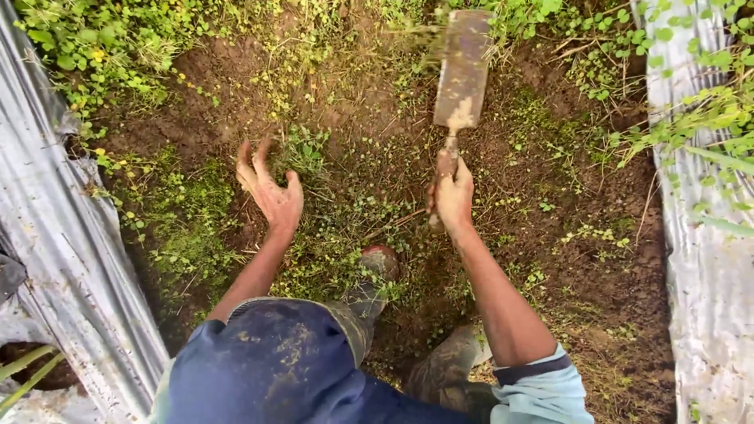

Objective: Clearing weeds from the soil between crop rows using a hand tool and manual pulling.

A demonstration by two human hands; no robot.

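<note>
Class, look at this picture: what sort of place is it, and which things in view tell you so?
Probably a farm or garden furrow: bare brown soil, low green weeds and grey plastic mulch sheeting beside it.

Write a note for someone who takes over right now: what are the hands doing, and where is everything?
Right hand: shut on the handle of a flat-bladed tool, blade raised over the soil, dirt stuck on it.
Left hand: open, muddy, empty, fingers spread just above the weeds.
Ground: a dirt strip between two plastic sheets. Soil near the top and right is mostly bare.
Left: green weeds remain in the middle, by the boots and along the left edge.
</note>
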